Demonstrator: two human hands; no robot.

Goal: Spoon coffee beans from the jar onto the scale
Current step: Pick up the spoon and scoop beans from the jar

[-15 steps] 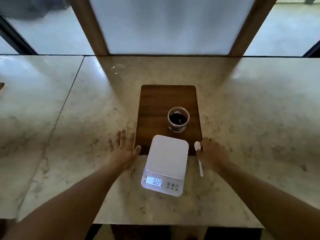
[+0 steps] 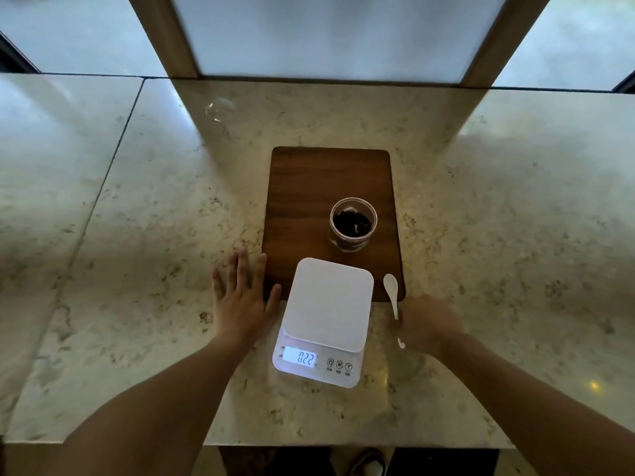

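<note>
A clear glass jar (image 2: 353,224) with dark coffee beans inside stands open on a brown wooden board (image 2: 309,187). In front of it sits a white digital scale (image 2: 326,314); its platform is bare and the display reads 0.22. A white spoon (image 2: 392,293) lies just right of the scale, bowl pointing away from me. My right hand (image 2: 426,322) is over the spoon's handle, fingers curled around its middle. My left hand (image 2: 242,298) rests flat on the counter left of the scale, fingers spread, holding nothing.
The marble counter (image 2: 137,235) runs wide to both sides, with a seam at the left. A faint clear glass lid or ring (image 2: 220,108) lies at the back left. Frosted window panels and wooden posts stand behind. The counter's front edge is near my arms.
My right hand has slid back along the spoon toward its handle and closed on it, so the bowl now shows. The left hand stays flat.
</note>
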